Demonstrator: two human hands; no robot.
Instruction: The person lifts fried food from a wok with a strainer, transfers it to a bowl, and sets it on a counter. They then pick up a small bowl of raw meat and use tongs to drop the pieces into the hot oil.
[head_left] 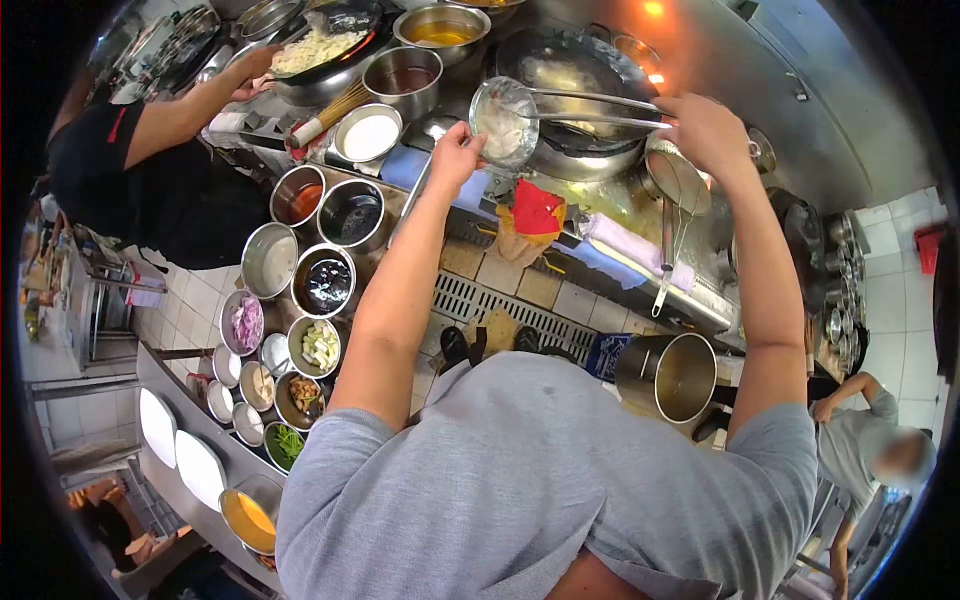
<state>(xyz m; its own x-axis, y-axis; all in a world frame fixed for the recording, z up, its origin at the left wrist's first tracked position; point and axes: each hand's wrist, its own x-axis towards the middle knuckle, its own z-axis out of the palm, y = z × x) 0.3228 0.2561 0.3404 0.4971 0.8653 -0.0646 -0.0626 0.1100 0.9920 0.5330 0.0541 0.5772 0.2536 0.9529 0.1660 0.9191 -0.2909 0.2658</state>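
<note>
My left hand [458, 155] grips the edge of a clear glass bowl [505, 122], tilted beside the wok and holding pale, whitish food. My right hand [705, 132] is closed around long metal tongs [600, 98]. The two arms of the tongs reach left, and their tips are at the bowl, over its rim or inside. Behind them sits a large dark wok [570, 72] on the stove, with pale oil or foam in it. An orange glow shows behind the wok.
Beside my left arm stand several metal pots, including one of dark sauce [325, 281] and a bowl of chopped vegetables [320, 346]. A strainer [678, 184] lies right of the wok. A tall pot [685, 377] stands at floor level. Another person [165, 165] works at left; a further person [860, 440] stands right.
</note>
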